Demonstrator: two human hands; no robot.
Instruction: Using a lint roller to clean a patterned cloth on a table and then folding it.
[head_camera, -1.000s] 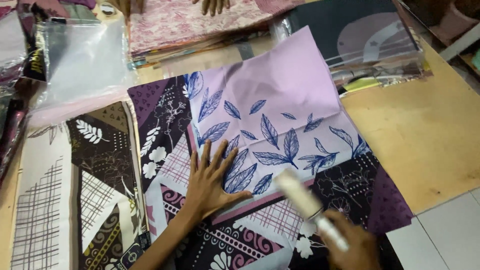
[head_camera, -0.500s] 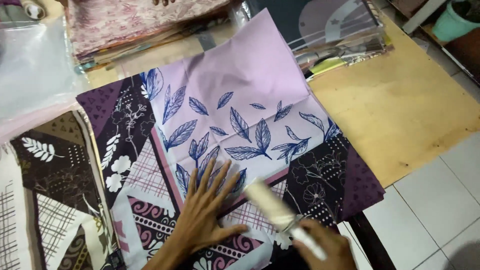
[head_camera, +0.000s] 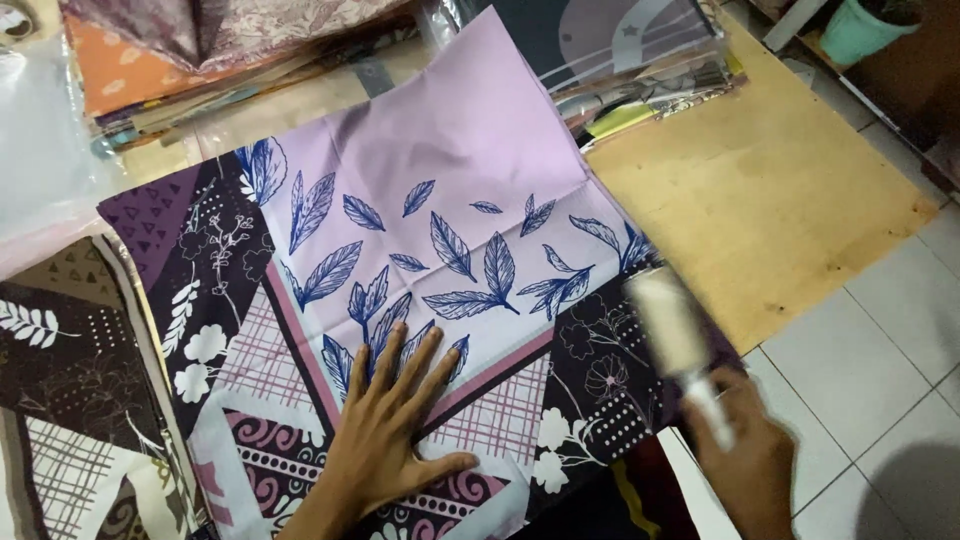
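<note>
A folded lilac scarf (head_camera: 460, 160) printed with blue leaves and dark purple patterned borders lies spread on the wooden board (head_camera: 780, 190). My left hand (head_camera: 390, 430) presses flat on its lower middle, fingers apart. My right hand (head_camera: 745, 465) grips the white handle of a lint roller (head_camera: 672, 325), whose pale cylinder is blurred and hovers over the scarf's dark right border.
A brown patterned cloth (head_camera: 70, 400) lies at the left. Stacked folded fabrics (head_camera: 200, 50) and clear plastic bags (head_camera: 40, 140) sit at the back. More packed cloths (head_camera: 640, 60) lie at the back right. White floor tiles (head_camera: 880, 360) and a green pot (head_camera: 860, 25) are at the right.
The lint roller has swept from the scarf's lower middle towards its right border. My left hand stays pressed on the cloth. The view has shifted so the scarf sits more to the left.
</note>
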